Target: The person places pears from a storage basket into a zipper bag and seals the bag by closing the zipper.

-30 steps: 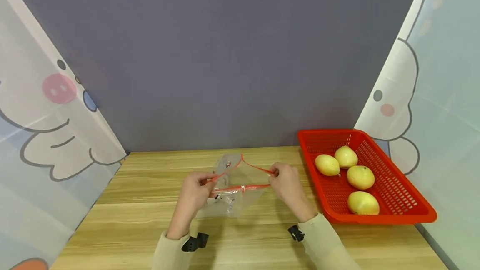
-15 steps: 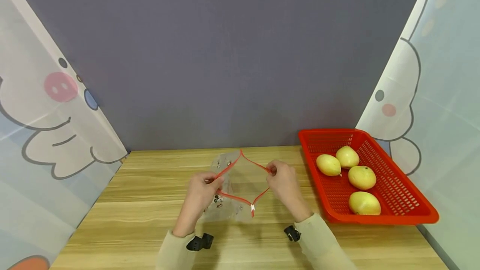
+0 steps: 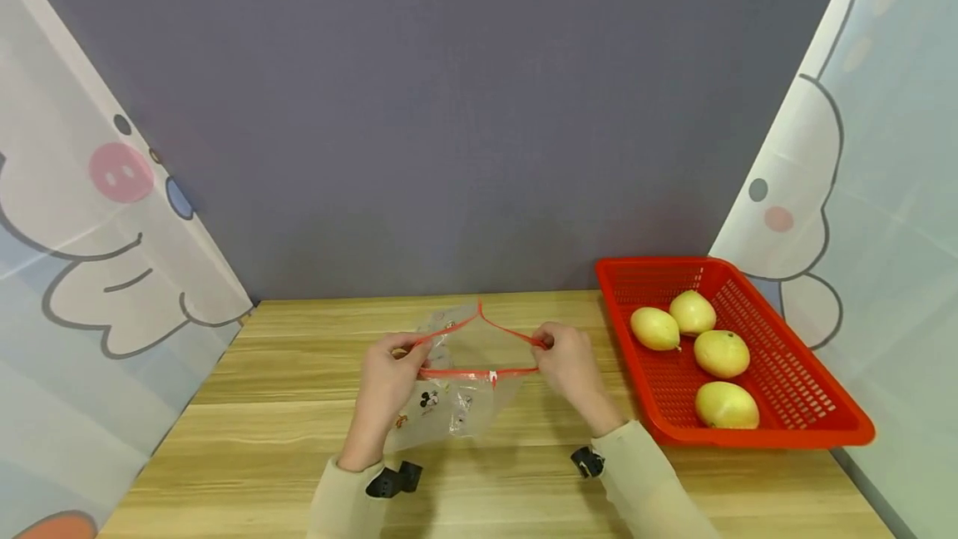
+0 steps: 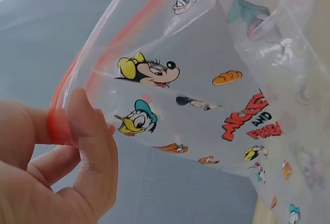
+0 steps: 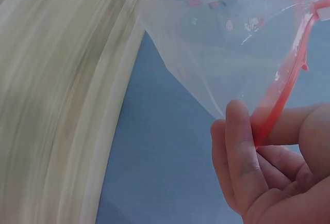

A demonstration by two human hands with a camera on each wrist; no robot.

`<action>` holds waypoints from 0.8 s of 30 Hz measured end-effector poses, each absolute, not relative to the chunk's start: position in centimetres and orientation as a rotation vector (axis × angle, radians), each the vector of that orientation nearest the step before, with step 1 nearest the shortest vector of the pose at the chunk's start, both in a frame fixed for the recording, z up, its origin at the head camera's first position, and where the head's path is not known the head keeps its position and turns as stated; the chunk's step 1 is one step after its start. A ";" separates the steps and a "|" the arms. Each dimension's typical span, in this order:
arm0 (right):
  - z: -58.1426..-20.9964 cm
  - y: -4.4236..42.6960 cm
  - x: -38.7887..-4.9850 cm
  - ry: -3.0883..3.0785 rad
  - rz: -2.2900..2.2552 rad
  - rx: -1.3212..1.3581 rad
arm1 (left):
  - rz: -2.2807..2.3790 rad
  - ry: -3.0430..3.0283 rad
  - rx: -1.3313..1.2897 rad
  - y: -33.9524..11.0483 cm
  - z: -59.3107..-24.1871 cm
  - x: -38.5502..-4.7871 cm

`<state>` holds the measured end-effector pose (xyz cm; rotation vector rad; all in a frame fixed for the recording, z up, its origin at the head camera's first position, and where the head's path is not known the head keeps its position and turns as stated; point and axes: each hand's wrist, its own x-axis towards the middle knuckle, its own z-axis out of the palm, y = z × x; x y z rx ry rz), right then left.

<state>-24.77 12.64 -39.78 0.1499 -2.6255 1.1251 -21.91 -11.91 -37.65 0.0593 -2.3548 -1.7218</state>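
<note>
Between the two hands hangs a clear zip bag [image 3: 449, 410] with a red zip edge and cartoon prints. My left hand [image 3: 389, 377] pinches the left end of its mouth between thumb and fingers. At the right end, my right hand [image 3: 566, 363] pinches the red strip. The mouth gapes, its back edge peaked, its front edge nearly straight with a small white slider [image 3: 492, 376] on it. In the left wrist view the printed bag wall [image 4: 201, 115] spreads out beyond the fingers. The right wrist view has the bag's corner [image 5: 216, 69] running down to the fingertips.
A red plastic basket [image 3: 647, 406] stands on the right of the wooden table [image 3: 284, 422], holding several yellow-green round fruits [image 3: 721, 354]. A grey panel [image 3: 464, 123] rises behind the table, and cartoon-printed curtains [image 3: 883, 190] flank both sides.
The bag's front edge dipped to a point half a second ago and is now nearly straight again. My left hand has shifted slightly left; the right hand has barely moved.
</note>
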 end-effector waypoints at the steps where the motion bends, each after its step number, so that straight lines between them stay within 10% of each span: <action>1: -39.7 12.7 -24.8 -2.638 1.121 0.148 | -1.722 -2.351 0.066 -12.0 -37.6 -21.9; 24: -36.4 13.8 -23.1 -2.793 0.927 0.397 | -1.830 -2.423 0.021 -11.2 -37.6 -22.0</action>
